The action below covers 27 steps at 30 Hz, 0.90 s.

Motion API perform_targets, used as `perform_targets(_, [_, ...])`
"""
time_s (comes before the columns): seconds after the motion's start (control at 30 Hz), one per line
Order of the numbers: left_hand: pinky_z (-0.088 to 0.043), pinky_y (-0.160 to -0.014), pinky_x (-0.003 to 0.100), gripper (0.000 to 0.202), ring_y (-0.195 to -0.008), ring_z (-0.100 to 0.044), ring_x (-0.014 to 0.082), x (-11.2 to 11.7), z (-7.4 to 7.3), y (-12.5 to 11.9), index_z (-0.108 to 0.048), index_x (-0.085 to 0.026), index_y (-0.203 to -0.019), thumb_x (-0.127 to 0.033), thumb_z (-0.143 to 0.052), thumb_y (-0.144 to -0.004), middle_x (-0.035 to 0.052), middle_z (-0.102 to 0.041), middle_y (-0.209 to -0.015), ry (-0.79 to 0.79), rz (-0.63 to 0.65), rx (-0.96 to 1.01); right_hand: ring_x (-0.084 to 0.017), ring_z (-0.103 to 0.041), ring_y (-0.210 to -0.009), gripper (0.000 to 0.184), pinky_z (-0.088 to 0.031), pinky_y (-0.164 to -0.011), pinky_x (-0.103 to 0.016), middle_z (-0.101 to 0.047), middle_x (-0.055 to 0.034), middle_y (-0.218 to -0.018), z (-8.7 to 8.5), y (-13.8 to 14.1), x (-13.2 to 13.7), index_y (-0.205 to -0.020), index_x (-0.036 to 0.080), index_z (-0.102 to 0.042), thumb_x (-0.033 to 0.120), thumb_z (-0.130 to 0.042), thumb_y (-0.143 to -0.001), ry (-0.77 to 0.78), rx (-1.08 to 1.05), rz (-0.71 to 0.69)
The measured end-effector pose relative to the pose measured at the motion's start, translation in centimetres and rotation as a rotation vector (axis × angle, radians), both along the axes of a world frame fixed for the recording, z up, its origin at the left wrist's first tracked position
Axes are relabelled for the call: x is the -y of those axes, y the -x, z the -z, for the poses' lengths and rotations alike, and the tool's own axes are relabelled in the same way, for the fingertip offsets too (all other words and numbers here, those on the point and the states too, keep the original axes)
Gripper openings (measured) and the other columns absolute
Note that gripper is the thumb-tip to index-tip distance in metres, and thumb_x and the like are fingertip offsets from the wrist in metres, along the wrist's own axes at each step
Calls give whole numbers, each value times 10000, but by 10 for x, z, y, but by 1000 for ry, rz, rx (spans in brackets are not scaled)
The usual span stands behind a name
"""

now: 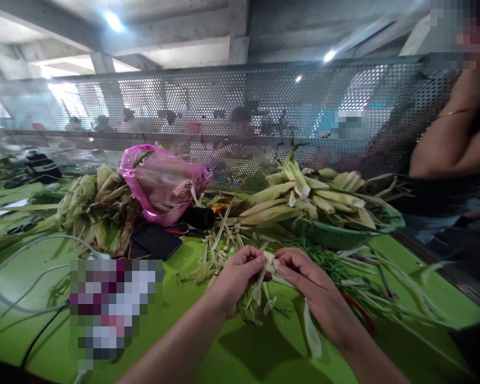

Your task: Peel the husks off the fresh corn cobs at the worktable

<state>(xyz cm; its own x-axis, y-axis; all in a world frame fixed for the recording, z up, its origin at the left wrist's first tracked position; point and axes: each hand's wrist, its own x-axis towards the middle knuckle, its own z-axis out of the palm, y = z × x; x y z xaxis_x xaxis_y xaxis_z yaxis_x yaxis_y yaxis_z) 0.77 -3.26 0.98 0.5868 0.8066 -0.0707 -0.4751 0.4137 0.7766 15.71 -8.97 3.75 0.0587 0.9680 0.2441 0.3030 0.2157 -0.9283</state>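
Both hands meet over the green table (192, 346), pinching a small pale folded bundle of corn husk (269, 261) between them. My left hand (240, 274) is closed on its left side, thumb and fingertips pressed together. From the right, my right hand (306, 277) grips the same bundle with thumb and fingers. Loose husk ends hang below the fingers. A longer husk strip (312, 333) dangles beneath my right hand. Husk scraps (216, 258) lie just left of the hands, and green stems (324, 261) lie behind the right one.
A green basket (344, 237) heaped with corn husks (304, 192) stands at back right. Behind the hands are a pink plastic bag (160, 186), a black phone (158, 241) and more husks (88, 200). White cables (36, 240) lie left. A perforated metal screen (208, 106) closes the back; a person (452, 133) is at right.
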Motion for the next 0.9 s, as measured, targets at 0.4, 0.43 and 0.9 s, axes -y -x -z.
perform_targets(0.4, [-370, -625, 191, 322, -621, -480, 67, -1, -1, 1, -532, -141, -825, -378, -737, -752, -4, -543, -711, -62, 36, -26, -227, -533, -958, 201, -432, -841, -327, -547, -69, -1005, -6, -2, 2, -813, 195, -612, 349, -516, -899, 2, 113, -40])
perform_targets(0.43, [-353, -612, 188, 328, -621, -467, 66, -1, -2, 2, -529, -140, -825, -384, -735, -750, -7, -535, -710, -81, 33, -40, -225, -534, -950, 201, -432, -831, -323, -547, -67, -1001, -6, -2, 2, -809, 196, -608, 351, -518, -899, -14, 131, -39])
perform_targets(0.9, [-365, -702, 224, 212, -761, -457, 117, 1, -11, 5, -538, -163, -859, -370, -583, -860, -1, -523, -811, -610, -62, -420, -207, -558, -813, 188, -454, -708, -318, -562, -52, -897, 2, -7, -1, -747, 209, -556, 328, -540, -891, -87, 368, 45])
